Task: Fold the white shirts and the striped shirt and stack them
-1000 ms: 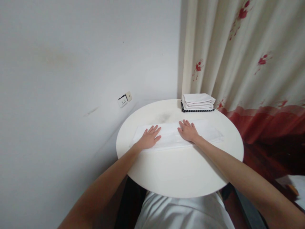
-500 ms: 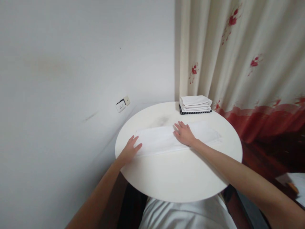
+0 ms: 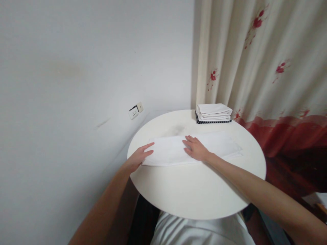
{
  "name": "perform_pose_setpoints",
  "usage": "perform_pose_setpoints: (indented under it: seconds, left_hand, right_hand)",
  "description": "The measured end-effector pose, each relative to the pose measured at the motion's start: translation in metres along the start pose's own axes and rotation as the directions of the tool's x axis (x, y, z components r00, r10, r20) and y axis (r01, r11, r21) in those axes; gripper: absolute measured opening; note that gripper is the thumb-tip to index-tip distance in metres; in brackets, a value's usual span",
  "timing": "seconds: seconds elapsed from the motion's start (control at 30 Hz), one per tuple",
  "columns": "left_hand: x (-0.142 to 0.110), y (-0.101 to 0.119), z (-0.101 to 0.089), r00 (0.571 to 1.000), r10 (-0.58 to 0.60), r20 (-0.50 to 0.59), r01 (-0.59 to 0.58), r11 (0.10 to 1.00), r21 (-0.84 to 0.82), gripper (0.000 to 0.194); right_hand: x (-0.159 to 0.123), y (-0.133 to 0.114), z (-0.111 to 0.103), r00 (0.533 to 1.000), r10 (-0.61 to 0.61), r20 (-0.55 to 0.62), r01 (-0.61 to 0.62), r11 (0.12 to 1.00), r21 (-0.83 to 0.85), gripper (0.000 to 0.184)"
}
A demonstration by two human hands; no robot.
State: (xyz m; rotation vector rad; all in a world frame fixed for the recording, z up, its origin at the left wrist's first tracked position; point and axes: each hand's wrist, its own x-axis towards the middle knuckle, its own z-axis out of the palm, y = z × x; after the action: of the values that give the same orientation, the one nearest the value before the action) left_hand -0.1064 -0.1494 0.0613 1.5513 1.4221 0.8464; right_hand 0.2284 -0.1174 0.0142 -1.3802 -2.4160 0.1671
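A white folded cloth is laid lengthwise across the tabletop, between and beneath the hands. Its middle is covered by the right hand, palm down, fingers loosely spread, nothing gripped. Its left end is met by the left hand, thumb and forefinger parted; whether the edge is held by the hidden fingers cannot be told. A second ago the left hand was spread on the cloth, farther right. At the far right, folded white cloths are stacked near the curtain.
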Motion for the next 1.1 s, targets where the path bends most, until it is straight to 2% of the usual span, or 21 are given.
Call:
perform_pose_setpoints:
  seconds: [0.13,0.27,0.43,0.5,0.57,0.63,0.7,0.77,0.83,0.9,1.0,1.07,1.1]
  left_hand:
    - [0.007,-0.005,0.004,0.998,-0.013,-0.059,0.016,0.998,0.059,0.074]
    - [0.016,0.007,-0.011,0.987,0.011,-0.163,0.012,0.990,0.140,0.071]
    - [0.033,0.043,-0.035,0.987,-0.060,-0.150,0.076,0.992,0.103,0.077]
    - [0.040,0.064,-0.036,0.991,-0.008,-0.133,0.026,0.991,0.133,0.075]
    - [0.045,0.090,-0.030,0.989,0.092,-0.115,-0.066,0.976,0.209,0.069]
    - [0.047,0.119,-0.017,0.982,0.171,-0.082,-0.143,0.950,0.279,0.065]
    - [0.048,0.145,0.004,0.975,0.219,-0.025,-0.200,0.929,0.311,0.065]
    - [0.049,0.166,0.029,0.960,0.277,0.044,-0.277,0.911,0.307,0.062]
    - [0.051,0.178,0.057,0.924,0.364,0.120,-0.383,0.881,0.276,0.059]
    - [0.055,0.180,0.087,0.871,0.444,0.212,-0.487,0.839,0.242,0.059]
    - [0.061,0.169,0.133,0.798,0.506,0.328,-0.580,0.792,0.189,0.059]
    - [0.064,0.152,0.164,0.786,0.520,0.334,-0.584,0.802,0.127,0.059]
    - [0.064,0.141,0.178,0.794,0.515,0.323,-0.566,0.820,0.086,0.060]
  right_hand:
    - [0.001,-0.003,0.001,1.000,0.021,0.005,-0.021,1.000,0.002,0.054]
    - [0.001,-0.009,0.001,0.998,0.001,0.058,-0.003,0.999,0.033,0.058]
    - [0.001,-0.018,-0.001,0.996,-0.017,0.087,0.012,0.998,0.057,0.059]
    - [0.001,-0.018,-0.001,0.997,-0.009,0.082,0.003,0.998,0.068,0.059]
    - [0.002,-0.016,0.001,0.997,-0.003,0.081,-0.006,0.995,0.099,0.058]
    - [0.004,-0.012,0.002,0.997,-0.005,0.073,-0.008,0.983,0.183,0.060]
    - [0.007,-0.007,0.001,1.000,0.007,0.031,-0.017,0.940,0.342,0.061]
    - [0.011,-0.002,-0.004,0.996,0.078,-0.043,-0.043,0.845,0.533,0.057]
    - [0.015,0.004,-0.014,0.977,0.198,-0.082,-0.081,0.695,0.715,0.052]
    - [0.017,0.012,-0.027,0.941,0.329,-0.075,-0.106,0.499,0.860,0.051]
    - [0.014,0.028,-0.045,0.875,0.484,-0.002,-0.123,0.228,0.966,0.060]
    - [0.009,0.040,-0.053,0.848,0.526,0.067,-0.160,0.133,0.978,0.064]
    - [0.007,0.046,-0.054,0.841,0.533,0.094,-0.185,0.120,0.975,0.064]
